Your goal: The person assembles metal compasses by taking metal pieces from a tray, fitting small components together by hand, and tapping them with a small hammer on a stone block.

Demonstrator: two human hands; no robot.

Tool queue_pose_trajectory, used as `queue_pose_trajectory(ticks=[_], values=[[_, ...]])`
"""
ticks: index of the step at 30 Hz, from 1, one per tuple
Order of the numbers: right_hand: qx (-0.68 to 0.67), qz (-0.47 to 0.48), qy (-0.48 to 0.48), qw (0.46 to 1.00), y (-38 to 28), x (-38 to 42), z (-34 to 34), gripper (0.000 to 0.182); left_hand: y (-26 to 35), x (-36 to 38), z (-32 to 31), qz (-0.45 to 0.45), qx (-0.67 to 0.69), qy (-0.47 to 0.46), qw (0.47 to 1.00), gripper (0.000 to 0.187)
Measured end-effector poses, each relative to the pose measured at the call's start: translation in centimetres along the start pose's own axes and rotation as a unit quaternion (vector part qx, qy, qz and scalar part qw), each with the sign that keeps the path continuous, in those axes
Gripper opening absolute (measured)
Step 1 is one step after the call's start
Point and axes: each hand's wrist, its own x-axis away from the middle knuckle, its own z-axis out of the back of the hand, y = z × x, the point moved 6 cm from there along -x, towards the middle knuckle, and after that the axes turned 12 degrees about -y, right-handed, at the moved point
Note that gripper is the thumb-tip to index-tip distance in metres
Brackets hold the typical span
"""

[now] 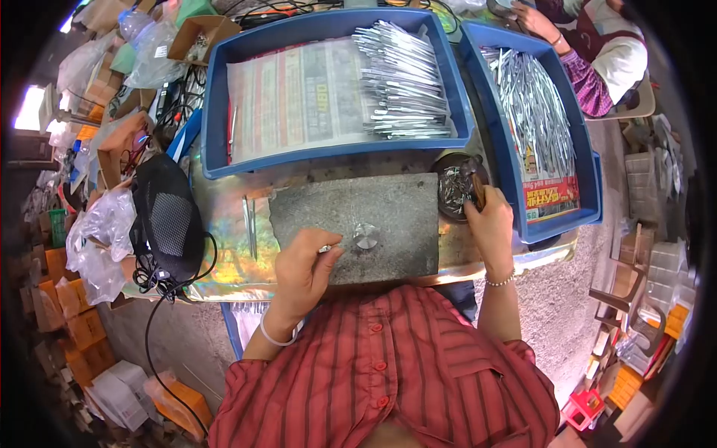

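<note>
My left hand (302,269) is closed in a pinch on a small silvery metal piece (326,249), above the near left part of a grey stone slab (314,205). A round metal disc (366,237) is set on the slab, just right of those fingers. My right hand (491,224) is wrapped round the brown handle of what looks like a small hammer (478,187). Its dark head lies over a dark round bowl (451,211) holding many tiny metal pins (452,185). Two thin metal rods (249,228) lie on the table left of the slab.
A blue tray (336,153) with bundled metal rods (411,82) stands behind the slab. Another blue tray (523,224) at right holds more metal strips (534,112). A black mesh-fronted object (170,216) with cables sits at left. A co-worker's hand (536,22) shows at top right.
</note>
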Motion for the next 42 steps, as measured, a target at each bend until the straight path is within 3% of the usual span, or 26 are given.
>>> queue_pose_trajectory(ticks=[7,24,30,38,42], values=[[0.019,-0.012,-0.025,0.999,-0.1,-1.0,-0.8,0.017,-0.5,-0.2,-1.0,-0.035,-0.031,-0.018,0.999,0.019],[-0.125,0.021,0.001,0.992,0.7,-0.9,0.0,0.019,-1.9,0.2,-1.9,-0.002,-0.055,-0.044,0.998,0.009],[-0.105,0.069,0.035,0.991,0.7,-0.2,0.6,0.022,-2.5,0.7,-2.2,0.011,-0.019,-0.064,0.998,0.007],[-0.161,0.058,0.029,0.985,1.0,0.6,0.9,0.021,-2.7,1.1,-2.3,0.023,0.034,-0.035,0.999,0.01],[-0.195,0.051,-0.017,0.979,0.8,2.9,1.8,0.016,-2.9,1.5,-2.0,0.018,0.061,-0.014,0.998,0.012]])
